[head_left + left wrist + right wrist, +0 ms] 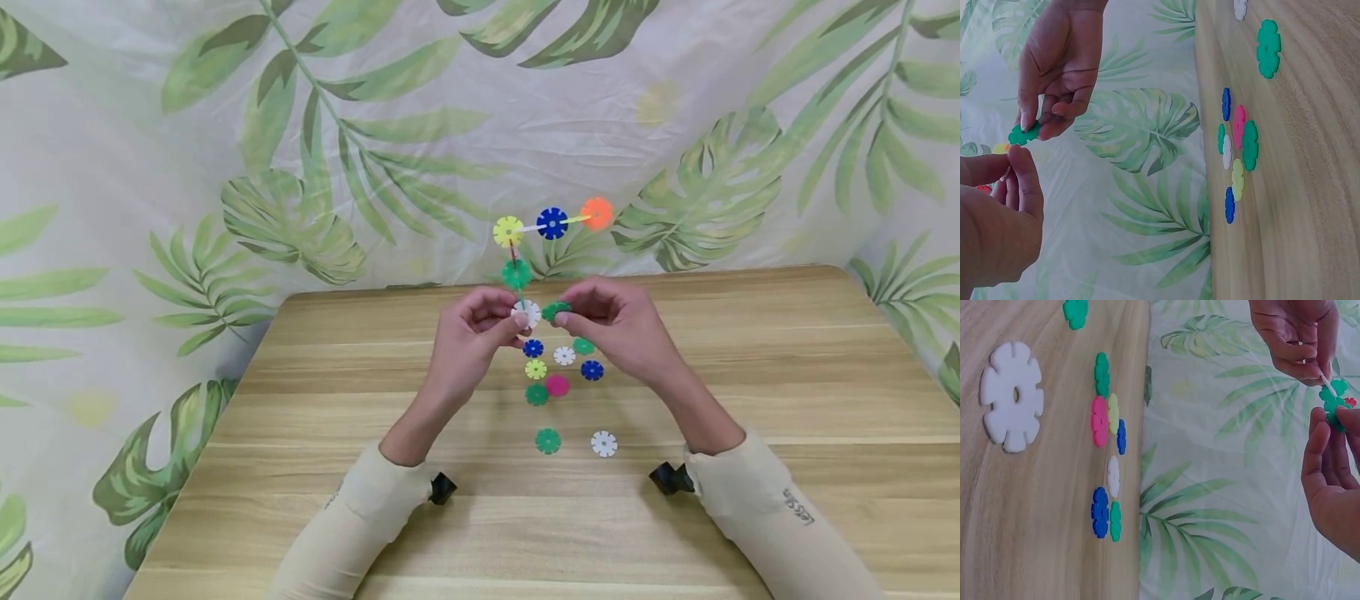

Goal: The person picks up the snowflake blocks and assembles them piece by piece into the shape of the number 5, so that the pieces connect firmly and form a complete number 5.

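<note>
Here the left hand (465,344) pinched a white disc (532,312); beside it, the right hand (628,335) pinched a probably light, stiff green disc (552,311), best rim-held.

A creased pale cloth (555,133) with green leaf prints hangs behind a wood-grained table (525,533).

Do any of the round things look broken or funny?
Nothing stands out. The loose discs lie flat on the table, and I see no breaks. The chain bends but looks joined. The left hand pinches its white disc, the right hand a green disc.
</note>
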`<state>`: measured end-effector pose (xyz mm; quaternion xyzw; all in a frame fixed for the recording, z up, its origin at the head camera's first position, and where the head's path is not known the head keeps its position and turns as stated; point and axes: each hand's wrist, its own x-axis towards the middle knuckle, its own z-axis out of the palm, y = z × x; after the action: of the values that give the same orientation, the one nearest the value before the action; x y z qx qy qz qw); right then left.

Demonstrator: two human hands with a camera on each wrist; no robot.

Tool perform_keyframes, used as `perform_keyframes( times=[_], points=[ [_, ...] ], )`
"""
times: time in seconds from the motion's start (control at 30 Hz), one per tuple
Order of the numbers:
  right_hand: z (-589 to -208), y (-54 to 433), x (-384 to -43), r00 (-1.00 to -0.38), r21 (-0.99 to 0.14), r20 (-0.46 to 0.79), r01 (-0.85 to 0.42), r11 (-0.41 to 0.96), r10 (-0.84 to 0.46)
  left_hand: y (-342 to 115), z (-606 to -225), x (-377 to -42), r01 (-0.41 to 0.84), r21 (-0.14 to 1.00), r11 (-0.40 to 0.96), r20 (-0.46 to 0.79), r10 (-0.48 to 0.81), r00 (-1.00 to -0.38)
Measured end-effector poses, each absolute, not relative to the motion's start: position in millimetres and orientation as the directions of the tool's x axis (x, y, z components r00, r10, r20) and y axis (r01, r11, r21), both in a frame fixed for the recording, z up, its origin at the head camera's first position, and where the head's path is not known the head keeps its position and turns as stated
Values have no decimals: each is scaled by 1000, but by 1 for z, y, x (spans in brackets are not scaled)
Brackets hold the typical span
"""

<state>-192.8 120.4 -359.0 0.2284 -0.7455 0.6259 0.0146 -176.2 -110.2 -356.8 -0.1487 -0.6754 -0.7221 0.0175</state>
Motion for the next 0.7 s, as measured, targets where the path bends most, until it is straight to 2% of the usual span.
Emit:
perform_keyframes(
  times=[0.5,0.7],
  points=[
    [-362,124,-191,-891,-918,325,-378,122,-316,-110,-361,-176,270,962,-42,273,202,-941],
    [-362,124,-191,-870,-902,367,-419,104,-329,-110,-361,-175,282,959,-38,283,212,-935]
  ],
)
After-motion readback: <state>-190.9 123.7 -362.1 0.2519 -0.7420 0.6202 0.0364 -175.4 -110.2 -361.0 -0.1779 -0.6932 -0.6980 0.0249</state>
